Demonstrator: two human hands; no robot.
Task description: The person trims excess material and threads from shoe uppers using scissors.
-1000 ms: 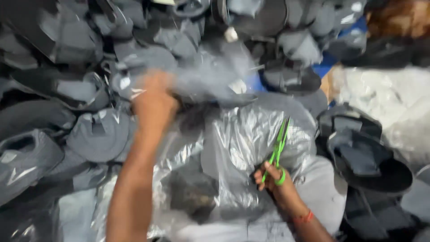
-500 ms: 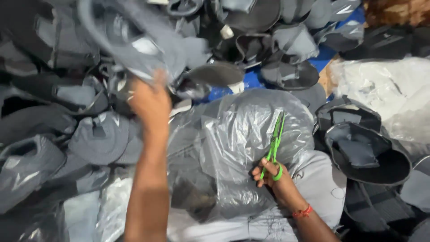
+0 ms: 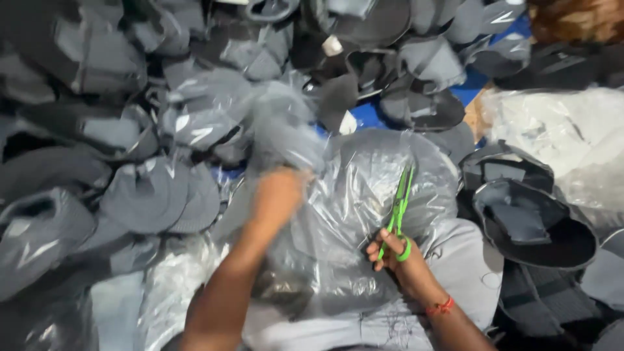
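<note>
Gripping green scissors (image 3: 398, 209), sandals (image 3: 149, 195) crowding

Grey and black slippers (image 3: 149, 201) heaped across the work area.
A blue sheet (image 3: 370, 116) shows beneath the pile; a white plastic sack (image 3: 559, 133) lies at right.

Left hand (image 3: 278, 195) blurred, seemingly gripping clear plastic bag (image 3: 364, 195), right hand (image 3: 390, 250) holding green scissors (image 3: 399, 211)
</note>
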